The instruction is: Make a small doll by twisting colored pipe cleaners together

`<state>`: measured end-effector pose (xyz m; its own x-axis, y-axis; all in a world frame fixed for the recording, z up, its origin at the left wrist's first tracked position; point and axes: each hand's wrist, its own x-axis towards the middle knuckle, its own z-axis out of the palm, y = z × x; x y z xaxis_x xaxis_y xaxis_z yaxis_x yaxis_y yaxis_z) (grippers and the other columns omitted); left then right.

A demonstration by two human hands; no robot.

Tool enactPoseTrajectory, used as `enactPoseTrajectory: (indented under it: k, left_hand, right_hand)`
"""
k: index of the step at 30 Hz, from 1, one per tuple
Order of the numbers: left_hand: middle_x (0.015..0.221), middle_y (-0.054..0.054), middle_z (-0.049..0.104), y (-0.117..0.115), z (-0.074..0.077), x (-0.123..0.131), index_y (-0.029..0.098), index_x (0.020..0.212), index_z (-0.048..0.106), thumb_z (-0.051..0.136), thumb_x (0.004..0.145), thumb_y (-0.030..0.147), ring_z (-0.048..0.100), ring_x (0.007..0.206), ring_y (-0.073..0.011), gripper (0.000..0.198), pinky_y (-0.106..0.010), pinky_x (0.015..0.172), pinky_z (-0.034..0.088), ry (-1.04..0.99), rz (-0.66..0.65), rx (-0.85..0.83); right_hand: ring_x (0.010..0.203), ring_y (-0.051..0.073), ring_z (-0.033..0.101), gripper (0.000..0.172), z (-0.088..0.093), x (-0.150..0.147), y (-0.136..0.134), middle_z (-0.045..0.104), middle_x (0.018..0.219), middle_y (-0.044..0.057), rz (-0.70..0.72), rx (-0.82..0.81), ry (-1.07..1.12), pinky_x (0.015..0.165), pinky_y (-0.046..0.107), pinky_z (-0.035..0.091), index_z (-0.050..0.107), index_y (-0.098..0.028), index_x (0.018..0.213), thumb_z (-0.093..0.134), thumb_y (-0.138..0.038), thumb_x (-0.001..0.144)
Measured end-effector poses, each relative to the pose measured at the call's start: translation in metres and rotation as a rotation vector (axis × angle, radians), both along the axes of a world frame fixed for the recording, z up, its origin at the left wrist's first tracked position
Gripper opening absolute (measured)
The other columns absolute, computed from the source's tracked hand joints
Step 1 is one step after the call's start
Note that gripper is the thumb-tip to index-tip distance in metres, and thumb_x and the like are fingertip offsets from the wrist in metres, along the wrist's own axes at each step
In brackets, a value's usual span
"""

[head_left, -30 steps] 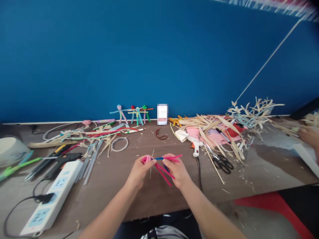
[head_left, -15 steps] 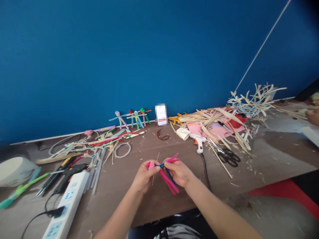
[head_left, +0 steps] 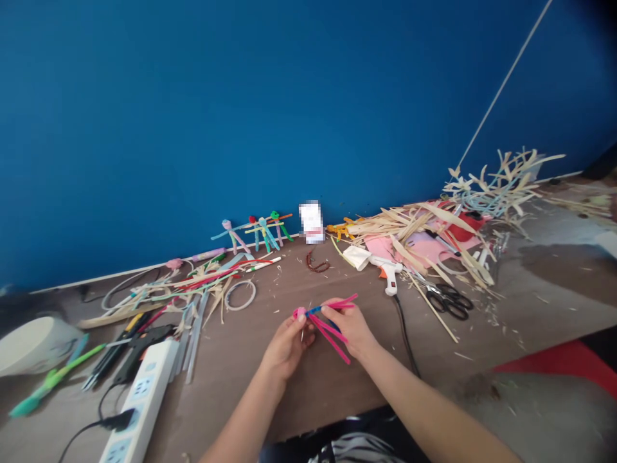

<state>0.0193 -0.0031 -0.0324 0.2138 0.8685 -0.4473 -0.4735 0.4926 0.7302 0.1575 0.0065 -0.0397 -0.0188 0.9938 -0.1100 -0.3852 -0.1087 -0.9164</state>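
Observation:
Pink pipe cleaners (head_left: 337,344) are held between my two hands, a little above the brown table. My left hand (head_left: 284,347) is closed, thumb and fingertips pinching the small looped pink end. Around the strands beside it is a blue pipe cleaner (head_left: 314,310), which looks wound on. My right hand (head_left: 354,329) is closed on the blue and pink strands at the other side; its fingertips partly hide them. One pink pair sticks out above that hand, and another pair hangs down between the hands.
A white glue gun (head_left: 391,283) and black scissors (head_left: 450,301) lie to the right, before a heap of pale strips (head_left: 409,225). On the left are a power strip (head_left: 144,386), a black glue gun (head_left: 137,354) and a tape roll (head_left: 38,344). Pipe-cleaner figures (head_left: 267,233) lean at the wall.
My right hand has moved slightly right and turned, showing more blue between the hands. My left fingers have shifted on the looped end. Another person's hand at the far right is out of view.

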Motion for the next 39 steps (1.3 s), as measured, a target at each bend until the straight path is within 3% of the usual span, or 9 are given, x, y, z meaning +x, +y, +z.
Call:
enactPoseTrajectory:
  k: [3,7,11,17,20,26,31,35,39]
  left_hand:
    - [0.064,0.005,0.057,-0.001,0.002,0.007,0.02,0.072,0.056,0.067,0.063,0.033,0.055,0.062,-0.0094,0.02,-0.023,0.064,0.04,-0.053,0.062,-0.134]
    - [0.063,0.003,0.058,-0.001,0.004,0.015,0.019,0.072,0.056,0.057,0.071,0.037,0.055,0.058,-0.0101,0.018,-0.023,0.06,0.04,-0.132,0.006,-0.291]
    - [0.062,0.004,0.059,-0.001,0.004,0.017,0.019,0.07,0.055,0.057,0.073,0.03,0.055,0.057,-0.0093,0.011,-0.023,0.059,0.039,-0.165,0.07,-0.281]
    - [0.063,0.004,0.06,-0.003,0.0,0.017,0.019,0.07,0.056,0.065,0.066,0.026,0.056,0.058,-0.0095,0.012,-0.023,0.059,0.04,-0.172,0.13,-0.191]
    - [0.064,0.003,0.061,-0.005,0.001,0.018,0.019,0.07,0.058,0.069,0.062,0.026,0.056,0.061,-0.0102,0.015,-0.023,0.062,0.041,-0.172,0.155,-0.086]
    - [0.066,0.003,0.064,-0.004,0.003,0.018,0.018,0.069,0.064,0.073,0.054,0.022,0.056,0.062,-0.0095,0.018,-0.022,0.066,0.041,-0.113,0.228,0.13]
    - [0.06,0.001,0.063,0.001,-0.001,0.012,0.015,0.064,0.065,0.072,0.056,0.023,0.056,0.057,-0.0098,0.013,-0.023,0.063,0.042,-0.064,0.153,0.271]
    - [0.063,0.0,0.064,0.005,-0.006,0.005,0.015,0.065,0.065,0.072,0.055,0.024,0.056,0.058,-0.0113,0.015,-0.024,0.064,0.042,-0.035,0.11,0.344]
    - [0.062,0.001,0.064,0.008,-0.011,0.003,0.015,0.064,0.065,0.073,0.054,0.022,0.056,0.059,-0.01,0.015,-0.022,0.064,0.042,-0.001,0.163,0.328]
  right_hand:
    - [0.065,0.015,0.055,0.009,-0.002,0.0,0.0,0.06,0.066,0.0,-0.072,0.13,-0.144,0.065,0.028,0.043,0.063,-0.017,0.069,0.062,-0.025,0.066]
    - [0.072,0.016,0.055,0.006,0.0,0.002,-0.003,0.059,0.072,0.002,-0.148,0.354,-0.298,0.071,0.03,0.042,0.063,-0.02,0.07,0.058,-0.021,0.07]
    - [0.074,0.016,0.054,0.008,0.003,0.006,-0.006,0.058,0.073,0.002,-0.141,0.467,-0.399,0.073,0.032,0.042,0.065,-0.021,0.072,0.058,-0.017,0.07]
    - [0.075,0.016,0.054,0.008,0.002,0.006,-0.008,0.058,0.073,0.002,-0.129,0.441,-0.412,0.073,0.031,0.041,0.064,-0.021,0.072,0.057,-0.017,0.071]
    - [0.074,0.016,0.054,0.006,0.001,0.003,-0.011,0.058,0.073,0.001,-0.101,0.359,-0.324,0.072,0.029,0.041,0.063,-0.019,0.071,0.057,-0.019,0.071]
    - [0.059,0.01,0.051,0.01,0.0,-0.006,-0.015,0.057,0.061,-0.002,-0.008,-0.035,0.102,0.059,0.022,0.039,0.06,-0.016,0.067,0.065,-0.025,0.066]
    - [0.052,0.008,0.05,0.019,0.006,-0.011,-0.017,0.057,0.053,-0.002,0.065,-0.311,0.459,0.052,0.019,0.038,0.057,-0.013,0.059,0.072,-0.024,0.054]
    - [0.043,0.006,0.045,0.019,0.009,-0.011,-0.018,0.055,0.05,-0.004,0.182,-0.548,0.562,0.042,0.018,0.034,0.058,-0.013,0.062,0.071,-0.023,0.054]
    - [0.043,0.006,0.045,0.019,0.008,-0.011,-0.016,0.054,0.05,-0.004,0.18,-0.525,0.512,0.042,0.018,0.033,0.057,-0.013,0.062,0.071,-0.024,0.055]
